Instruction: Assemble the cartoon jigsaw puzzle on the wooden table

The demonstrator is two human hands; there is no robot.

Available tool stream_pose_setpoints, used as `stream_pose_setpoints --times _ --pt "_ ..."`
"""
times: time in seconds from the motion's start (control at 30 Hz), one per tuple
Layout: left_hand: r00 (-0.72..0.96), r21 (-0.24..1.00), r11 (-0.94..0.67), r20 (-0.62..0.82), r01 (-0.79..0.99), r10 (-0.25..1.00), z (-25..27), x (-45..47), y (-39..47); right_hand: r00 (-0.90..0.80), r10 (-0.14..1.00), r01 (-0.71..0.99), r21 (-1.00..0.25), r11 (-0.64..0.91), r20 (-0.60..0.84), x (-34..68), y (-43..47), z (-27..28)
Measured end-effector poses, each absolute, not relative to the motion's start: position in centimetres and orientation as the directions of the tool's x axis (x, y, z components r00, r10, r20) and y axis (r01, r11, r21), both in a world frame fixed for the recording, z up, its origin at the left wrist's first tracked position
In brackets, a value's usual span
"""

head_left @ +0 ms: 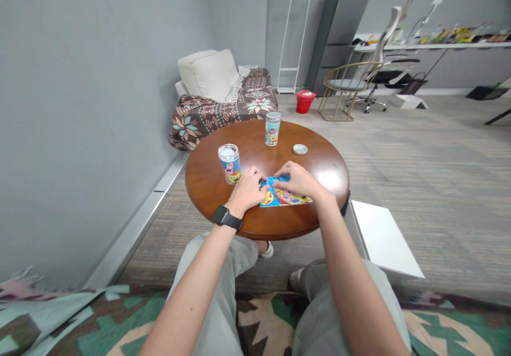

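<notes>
On the round wooden table [279, 228] lies a flat, bright jigsaw puzzle [285, 199] with a blue and yellow cartoon picture. My left hand [248, 190], wearing a black watch at the wrist, grips the puzzle's left side with bent fingers. From the right, my right hand [297, 179] has its thumb and fingers closed on the upper part of the puzzle. Both hands cover some of the picture, and small pieces under the fingertips cannot be made out. Just left of my left hand stands a lidless cartoon tin [230, 167].
Farther back on the table are a second cartoon tin [272, 130] with its lid on and a loose silver lid [300, 149]. A white box [385, 236] stands low at the right. Behind the table are a patterned sofa [223, 108] and a red bin [304, 103].
</notes>
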State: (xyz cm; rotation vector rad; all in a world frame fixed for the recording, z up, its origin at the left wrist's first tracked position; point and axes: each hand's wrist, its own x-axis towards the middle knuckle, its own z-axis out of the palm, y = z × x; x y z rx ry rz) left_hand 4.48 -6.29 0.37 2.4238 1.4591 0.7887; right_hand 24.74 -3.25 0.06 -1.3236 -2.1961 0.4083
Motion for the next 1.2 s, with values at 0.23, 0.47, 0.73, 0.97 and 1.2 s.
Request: stream_pose_setpoints --times 0.23,0.47,0.73,0.97,1.2 --pt "0.329 0.504 -0.468 0.342 0.726 0.88 -0.2 4.4 -5.8 -0.344 0.9 0.724 -0.535 0.435 0.267 23.5 -3.4 -0.2" --pt "0.301 0.612 -0.439 0.32 0.658 0.898 -0.3 4.4 -5.5 -0.287 0.888 0.78 -0.45 0.434 0.36 23.2 -2.7 -0.5" --pt "0.298 0.729 -0.421 0.302 0.539 0.906 0.2 4.4 -5.7 -0.411 0.841 0.693 -0.479 0.539 0.35 22.9 -3.9 0.4" --pt "0.311 0.737 -0.446 0.326 0.507 0.893 0.0 4.3 -5.6 -0.405 0.867 0.62 -0.609 0.495 0.292 23.0 -4.1 0.3" --pt "0.246 0.751 -0.433 0.357 0.499 0.901 -0.1 4.4 -5.4 -0.381 0.892 0.462 -0.785 0.413 0.244 23.5 -3.8 -1.1"
